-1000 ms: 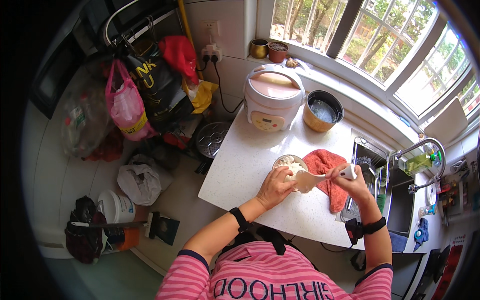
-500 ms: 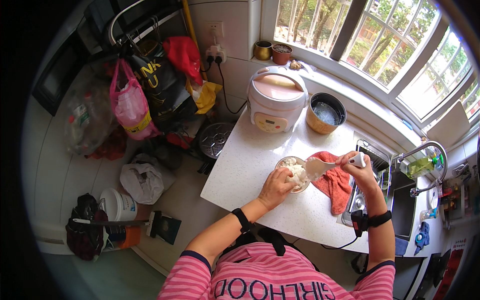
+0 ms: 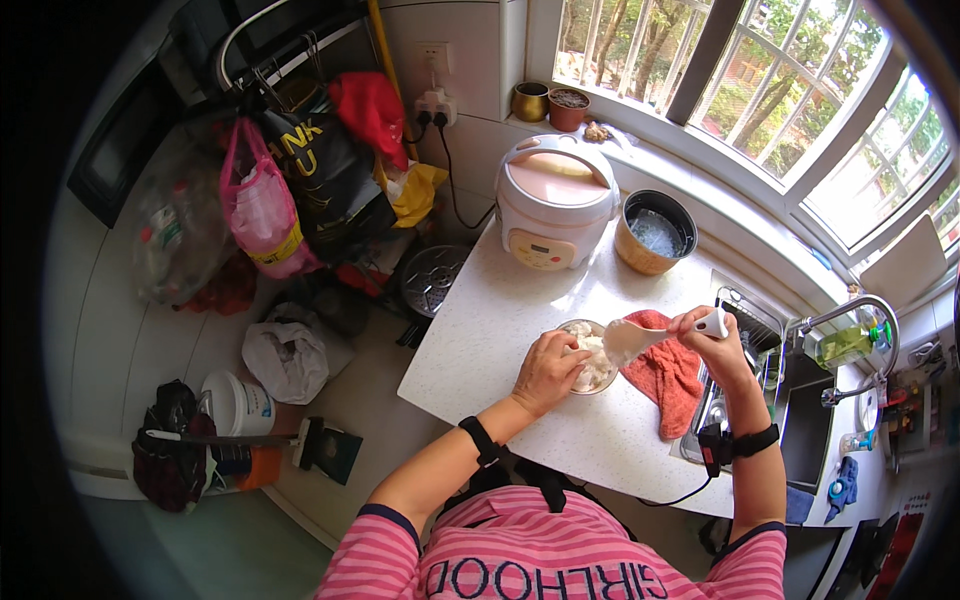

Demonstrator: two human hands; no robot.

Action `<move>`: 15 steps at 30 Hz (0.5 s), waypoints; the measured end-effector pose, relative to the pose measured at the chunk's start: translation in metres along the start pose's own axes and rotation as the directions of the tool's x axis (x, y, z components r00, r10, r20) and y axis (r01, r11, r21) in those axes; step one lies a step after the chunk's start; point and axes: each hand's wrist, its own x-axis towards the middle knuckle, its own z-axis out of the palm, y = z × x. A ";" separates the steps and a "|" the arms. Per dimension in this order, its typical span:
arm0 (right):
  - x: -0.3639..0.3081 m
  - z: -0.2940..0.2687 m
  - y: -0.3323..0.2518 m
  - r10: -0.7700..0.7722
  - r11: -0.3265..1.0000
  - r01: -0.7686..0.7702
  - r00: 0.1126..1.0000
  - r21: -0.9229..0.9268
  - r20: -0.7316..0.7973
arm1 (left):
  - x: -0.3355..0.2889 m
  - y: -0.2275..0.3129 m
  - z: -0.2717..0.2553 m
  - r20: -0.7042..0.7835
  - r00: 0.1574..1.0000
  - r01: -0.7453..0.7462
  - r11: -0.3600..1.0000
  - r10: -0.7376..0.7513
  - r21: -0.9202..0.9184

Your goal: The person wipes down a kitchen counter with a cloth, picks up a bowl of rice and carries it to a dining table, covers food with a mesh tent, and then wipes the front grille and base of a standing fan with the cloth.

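A round bowl of white rice rests on the speckled white counter. My left hand is closed over the bowl's left rim, its fingertips reaching over the rice. My right hand grips the handle of a white rice paddle. The paddle's blade, with some rice clinging to it, is at the bowl's right edge; whether it touches the bowl I cannot tell. Under and beside the paddle lies a crumpled red cloth.
A pale rice cooker, its lid down, stands at the back of the counter. Beside it is a cooker pot with a dark inside. The sink and curved faucet are at the right. Bags hang at the left.
The paddle blade has moved slightly left and up, over the bowl's right rim. My left fingers have shifted a little at the rice; the hand stays on the bowl.
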 end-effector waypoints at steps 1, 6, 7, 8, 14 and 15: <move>0.001 0.000 -0.001 -0.032 0.998 0.034 0.999 -0.059 0.023 | 0.000 -0.001 0.000 0.006 1.000 0.004 1.000 -0.004 0.005; 0.005 -0.001 -0.001 0.008 0.996 -0.004 0.999 -0.093 0.044 | -0.002 -0.004 -0.001 0.003 0.999 0.037 0.999 -0.037 -0.009; 0.007 -0.001 0.000 0.007 0.993 0.001 0.998 -0.117 0.066 | -0.003 -0.004 -0.001 0.012 0.999 0.051 0.999 -0.051 -0.015; 0.008 -0.001 0.000 0.009 0.993 -0.001 0.998 -0.115 0.069 | -0.004 -0.005 -0.001 0.020 0.998 0.065 0.998 -0.065 -0.019; 0.011 0.000 -0.006 -0.008 0.999 0.011 0.996 -0.035 0.085 | 0.002 0.000 -0.002 0.027 0.999 0.029 0.999 -0.030 0.015; 0.011 -0.001 -0.008 -0.007 0.999 0.010 0.996 -0.034 0.086 | 0.003 0.000 -0.003 0.027 0.999 0.031 0.999 -0.031 0.015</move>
